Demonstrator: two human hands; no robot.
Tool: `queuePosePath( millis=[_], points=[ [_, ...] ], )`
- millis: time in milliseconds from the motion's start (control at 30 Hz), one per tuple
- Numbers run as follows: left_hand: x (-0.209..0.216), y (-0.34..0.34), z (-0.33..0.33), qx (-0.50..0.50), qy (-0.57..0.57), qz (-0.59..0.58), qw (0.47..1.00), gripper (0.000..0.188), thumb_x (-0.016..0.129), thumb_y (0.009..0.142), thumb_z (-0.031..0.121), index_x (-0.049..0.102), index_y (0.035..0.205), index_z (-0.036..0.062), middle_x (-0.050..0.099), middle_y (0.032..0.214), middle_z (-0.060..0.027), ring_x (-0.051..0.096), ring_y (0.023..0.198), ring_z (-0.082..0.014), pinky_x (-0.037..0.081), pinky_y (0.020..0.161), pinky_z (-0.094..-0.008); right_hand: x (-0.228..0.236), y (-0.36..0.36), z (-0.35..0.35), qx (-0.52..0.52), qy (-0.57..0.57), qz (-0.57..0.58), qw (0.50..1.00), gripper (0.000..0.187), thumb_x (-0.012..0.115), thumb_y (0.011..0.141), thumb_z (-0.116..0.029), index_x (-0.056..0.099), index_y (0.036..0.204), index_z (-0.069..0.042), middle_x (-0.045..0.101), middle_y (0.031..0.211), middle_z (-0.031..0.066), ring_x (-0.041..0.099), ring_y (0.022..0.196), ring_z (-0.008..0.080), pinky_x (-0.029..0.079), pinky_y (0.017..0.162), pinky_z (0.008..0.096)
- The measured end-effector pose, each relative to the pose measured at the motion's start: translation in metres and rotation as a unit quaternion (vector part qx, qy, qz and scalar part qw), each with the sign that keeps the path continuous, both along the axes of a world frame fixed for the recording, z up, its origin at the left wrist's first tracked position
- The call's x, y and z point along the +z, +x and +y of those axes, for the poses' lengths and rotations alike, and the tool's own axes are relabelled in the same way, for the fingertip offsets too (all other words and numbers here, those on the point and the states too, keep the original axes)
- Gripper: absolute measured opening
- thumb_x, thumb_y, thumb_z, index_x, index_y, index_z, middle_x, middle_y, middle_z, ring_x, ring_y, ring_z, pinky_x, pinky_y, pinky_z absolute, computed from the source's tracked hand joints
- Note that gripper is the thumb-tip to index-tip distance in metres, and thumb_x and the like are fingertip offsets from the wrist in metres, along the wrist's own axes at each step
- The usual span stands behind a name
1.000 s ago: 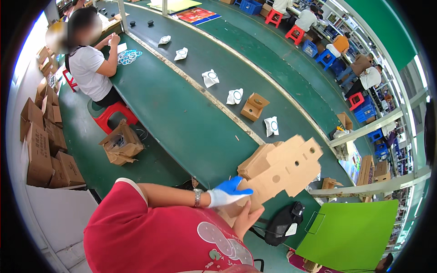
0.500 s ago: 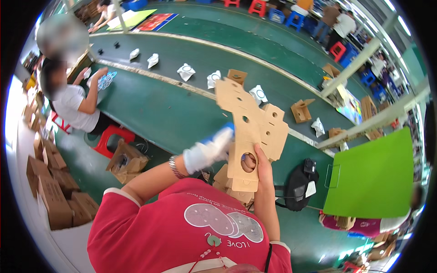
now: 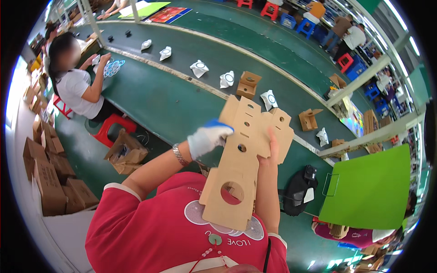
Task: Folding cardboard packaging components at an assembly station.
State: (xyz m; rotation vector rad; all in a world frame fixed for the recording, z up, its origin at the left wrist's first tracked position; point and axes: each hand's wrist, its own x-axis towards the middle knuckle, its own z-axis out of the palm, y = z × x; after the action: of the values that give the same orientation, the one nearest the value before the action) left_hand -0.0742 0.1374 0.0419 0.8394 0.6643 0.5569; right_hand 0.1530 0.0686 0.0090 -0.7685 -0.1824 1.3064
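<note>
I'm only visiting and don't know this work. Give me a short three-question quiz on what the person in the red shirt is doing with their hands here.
1. True or false: the left hand wears a white glove with blue fingertips.
2. What do both hands hold? A) a green board B) a flat cardboard sheet with round holes C) a black bag
3. Fill in: the right hand is ____, with no glove.

Key
1. True.
2. B: the cardboard sheet is held up in front of the red shirt, the left hand at its upper left edge, the right hand's fingers on its right side. The green board and the black bag lie on the long green table.
3. Bare.
</note>
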Motion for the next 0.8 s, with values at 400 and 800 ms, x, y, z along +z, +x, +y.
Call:
queuePosePath(
  millis=[400,800],
  points=[
    [0.001,-0.031,-0.018,-0.035,0.058,-0.067,0.995,0.056,0.049,0.104,0.023,0.028,0.153,0.0063,0.040,0.152,-0.0061,0.045,0.132,-0.0147,0.040,0.107,-0.0317,0.031,-0.085,-0.054,0.078,-0.030,-0.277,0.957,0.073,0.045,0.081,0.009,0.034,0.150,-0.011,0.044,0.144,0.0107,0.049,0.125,0.0249,0.044,0.101,0.0334],
    [-0.039,0.036,-0.049,0.110,0.164,0.021,0.980,0.035,0.056,0.101,0.017,0.053,0.134,0.0063,0.059,0.127,-0.0046,0.056,0.099,-0.0084,0.047,0.091,-0.0273,0.012,-0.082,-0.065,-0.136,-0.147,-0.384,0.901,0.033,0.051,0.103,-0.030,0.059,0.116,0.000,0.059,0.113,0.0071,0.053,0.106,0.0139,0.041,0.094,0.0287]
  ],
)
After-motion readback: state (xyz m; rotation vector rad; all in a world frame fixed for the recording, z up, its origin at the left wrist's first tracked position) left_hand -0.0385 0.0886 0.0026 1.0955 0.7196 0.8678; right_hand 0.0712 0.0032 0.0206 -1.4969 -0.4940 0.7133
